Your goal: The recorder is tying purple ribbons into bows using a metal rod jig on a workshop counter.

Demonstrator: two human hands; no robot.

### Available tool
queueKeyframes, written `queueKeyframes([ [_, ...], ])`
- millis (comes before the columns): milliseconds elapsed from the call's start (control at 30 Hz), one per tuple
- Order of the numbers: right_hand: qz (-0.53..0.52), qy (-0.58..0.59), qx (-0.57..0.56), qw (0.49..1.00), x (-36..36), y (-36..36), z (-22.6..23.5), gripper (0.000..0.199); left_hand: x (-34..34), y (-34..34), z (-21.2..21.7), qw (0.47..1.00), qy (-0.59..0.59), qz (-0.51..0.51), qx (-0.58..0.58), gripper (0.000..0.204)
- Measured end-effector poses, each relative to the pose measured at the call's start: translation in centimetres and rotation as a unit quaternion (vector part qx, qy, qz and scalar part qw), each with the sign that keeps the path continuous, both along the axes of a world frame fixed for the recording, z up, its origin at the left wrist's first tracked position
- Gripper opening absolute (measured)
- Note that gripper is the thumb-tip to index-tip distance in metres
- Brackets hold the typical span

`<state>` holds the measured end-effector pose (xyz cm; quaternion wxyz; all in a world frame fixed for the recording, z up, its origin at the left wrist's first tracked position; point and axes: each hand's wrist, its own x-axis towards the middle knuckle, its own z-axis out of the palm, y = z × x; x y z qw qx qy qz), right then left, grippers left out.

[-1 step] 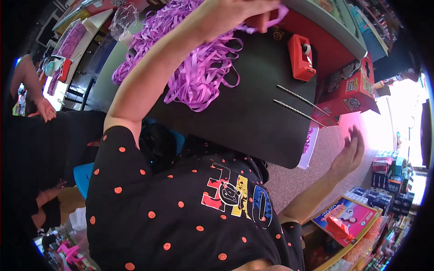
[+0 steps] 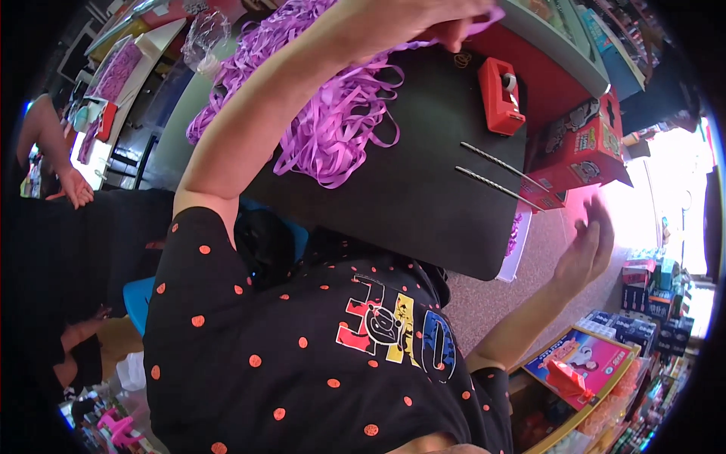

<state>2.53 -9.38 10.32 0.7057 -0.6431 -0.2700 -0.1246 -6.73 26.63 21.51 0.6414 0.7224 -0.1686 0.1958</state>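
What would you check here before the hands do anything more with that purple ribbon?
1. Left hand on the purple ribbon: ok, fingers pinch a strand at the top edge.
2. Right hand free: ok, open and held in the air off the black board.
3. Ribbon untangled: not ok, it lies in a loose heap.
4. Red tape dispenser within reach: ok, it sits on the board.
5. Two thin metal rods secure: cannot tell, they lie near the board's edge.

Glossy purple plastic ribbon (image 2: 333, 121) heaped on a matt black board (image 2: 408, 197) beside a shiny red plastic tape dispenser (image 2: 500, 96)
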Motion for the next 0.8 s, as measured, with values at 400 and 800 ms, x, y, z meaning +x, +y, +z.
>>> queueKeyframes([
  [400,0.479,0.07,-0.031,0.875,-1.6,11.8,4.0,0.041,0.6,-3.9,3.4,0.987,0.01,-0.09,0.133,0.016],
  [800,0.394,0.297,-0.058,0.868,0.0,14.7,2.0,0.03,2.0,8.3,-0.3,0.953,0.166,-0.01,0.254,0.015],
])
